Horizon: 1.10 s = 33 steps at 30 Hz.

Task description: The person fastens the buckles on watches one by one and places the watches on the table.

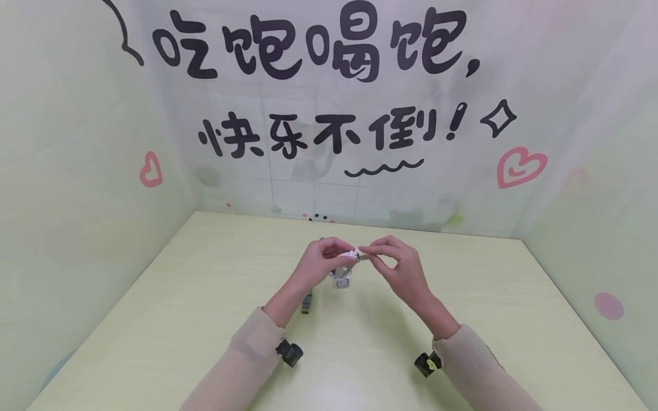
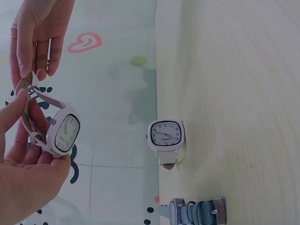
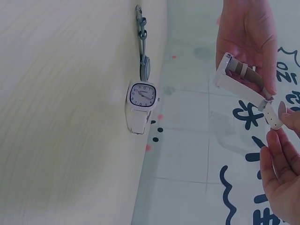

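Observation:
A white wristwatch (image 2: 67, 133) is held up between the two hands, its strap bent into a loop. My left hand (image 1: 315, 267) grips it, fingers under the case and thumb by the metal buckle (image 2: 33, 91). My right hand (image 1: 408, 275) pinches the strap's free end (image 3: 273, 118), which has punched holes, close beside the buckle. In the left wrist view the strap end meets the buckle, and the dial faces sideways. In the head view the fingers hide most of this watch.
On the pale table (image 1: 205, 319) lies a second white wristwatch (image 2: 166, 135), dial showing, below the hands. Next to it lies a blue-grey wristwatch (image 3: 144, 49) with its strap stretched out. Behind the table hangs a printed backdrop (image 1: 329, 194).

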Tool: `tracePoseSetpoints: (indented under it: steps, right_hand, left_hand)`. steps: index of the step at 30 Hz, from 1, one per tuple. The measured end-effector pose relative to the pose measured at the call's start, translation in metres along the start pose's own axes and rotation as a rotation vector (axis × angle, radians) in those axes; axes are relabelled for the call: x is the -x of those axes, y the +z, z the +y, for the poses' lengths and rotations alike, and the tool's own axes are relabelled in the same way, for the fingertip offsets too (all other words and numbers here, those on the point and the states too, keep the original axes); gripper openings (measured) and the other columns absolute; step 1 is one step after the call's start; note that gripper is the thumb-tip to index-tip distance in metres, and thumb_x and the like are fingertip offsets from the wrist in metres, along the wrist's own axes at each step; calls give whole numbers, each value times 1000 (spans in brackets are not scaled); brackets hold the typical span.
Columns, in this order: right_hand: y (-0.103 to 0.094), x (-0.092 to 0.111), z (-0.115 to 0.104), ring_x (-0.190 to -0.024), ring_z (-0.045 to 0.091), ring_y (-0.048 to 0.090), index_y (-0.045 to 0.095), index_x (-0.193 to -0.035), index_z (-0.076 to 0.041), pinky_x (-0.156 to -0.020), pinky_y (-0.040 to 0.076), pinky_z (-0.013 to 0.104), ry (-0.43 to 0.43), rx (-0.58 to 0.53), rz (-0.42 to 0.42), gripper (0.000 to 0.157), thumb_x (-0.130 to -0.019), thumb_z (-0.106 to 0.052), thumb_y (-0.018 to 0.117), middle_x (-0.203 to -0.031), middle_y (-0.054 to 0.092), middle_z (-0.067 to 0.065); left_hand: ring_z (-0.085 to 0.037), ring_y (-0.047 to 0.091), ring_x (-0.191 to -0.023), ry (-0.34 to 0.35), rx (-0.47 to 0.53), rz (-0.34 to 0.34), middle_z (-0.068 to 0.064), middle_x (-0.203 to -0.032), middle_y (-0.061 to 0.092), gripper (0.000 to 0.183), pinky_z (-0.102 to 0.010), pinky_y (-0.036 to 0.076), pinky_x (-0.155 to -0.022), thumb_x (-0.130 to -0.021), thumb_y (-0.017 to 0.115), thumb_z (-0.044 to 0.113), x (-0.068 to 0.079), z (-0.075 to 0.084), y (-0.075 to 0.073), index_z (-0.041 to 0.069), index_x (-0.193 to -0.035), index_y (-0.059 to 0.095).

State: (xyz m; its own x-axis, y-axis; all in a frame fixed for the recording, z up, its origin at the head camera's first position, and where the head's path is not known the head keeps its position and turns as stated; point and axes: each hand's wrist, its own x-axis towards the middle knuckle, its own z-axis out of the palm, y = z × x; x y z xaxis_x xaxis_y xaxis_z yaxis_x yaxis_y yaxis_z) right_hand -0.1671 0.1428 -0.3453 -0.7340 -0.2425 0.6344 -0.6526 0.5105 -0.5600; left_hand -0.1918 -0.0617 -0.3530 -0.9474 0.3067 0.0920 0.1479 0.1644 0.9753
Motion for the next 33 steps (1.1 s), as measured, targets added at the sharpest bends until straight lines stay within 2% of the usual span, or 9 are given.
tracePoseSetpoints:
  steps: [7, 11, 19, 33]
  right_hand:
    - [0, 1, 1, -92, 17, 68, 79, -102, -9, -83, 57, 28, 0, 11, -10, 18, -86, -2, 75, -93, 73, 3]
    - [1, 1, 2, -91, 17, 68, 79, -101, -10, -83, 58, 29, -9, 15, -12, 17, -86, -2, 75, -93, 73, 3]
    - [2, 1, 3, -90, 16, 68, 79, -100, -10, -82, 59, 32, -29, 34, -25, 17, -85, -2, 77, -92, 73, 2]
    - [3, 2, 0, -87, 18, 69, 80, -97, -10, -78, 59, 34, -68, 81, -36, 17, -82, -2, 79, -91, 73, 2]
  left_hand:
    - [-8, 67, -86, -3, -13, 4, -14, -107, 73, 23, -43, 57, -91, -91, 73, 14, 0, 0, 0, 5, -111, 70]
    - [-9, 66, -85, -6, -20, 10, -13, -106, 73, 23, -48, 56, -93, -91, 73, 14, 1, 1, -1, 5, -111, 70]
    - [-10, 64, -84, -1, -45, 11, -12, -105, 72, 23, -29, 56, -83, -90, 74, 16, 2, 1, -2, 6, -111, 70]
    - [-11, 65, -84, 29, -61, -12, -12, -103, 73, 22, -26, 56, -81, -90, 75, 16, 2, 0, -2, 6, -109, 71]
